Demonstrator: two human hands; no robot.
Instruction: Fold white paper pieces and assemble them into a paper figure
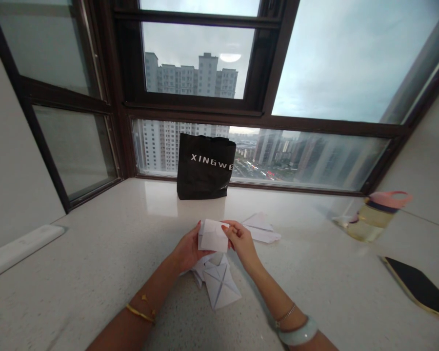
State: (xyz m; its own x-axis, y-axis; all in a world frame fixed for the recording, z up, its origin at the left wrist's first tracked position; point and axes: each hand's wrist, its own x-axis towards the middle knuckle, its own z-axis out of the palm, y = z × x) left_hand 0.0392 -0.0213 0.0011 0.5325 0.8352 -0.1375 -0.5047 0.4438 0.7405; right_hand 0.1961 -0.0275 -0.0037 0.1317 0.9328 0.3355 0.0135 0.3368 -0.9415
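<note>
My left hand and my right hand both hold a small folded piece of white paper up above the light stone counter. Each hand pinches one side of it, fingers closed. Just under my hands lie other folded white papers, one a creased square with diagonal folds. A further folded white paper rests on the counter just right of my right hand.
A black bag with white lettering stands against the window behind the papers. A drink bottle with a pink lid and a dark phone lie at the right. A white power strip sits at the left edge.
</note>
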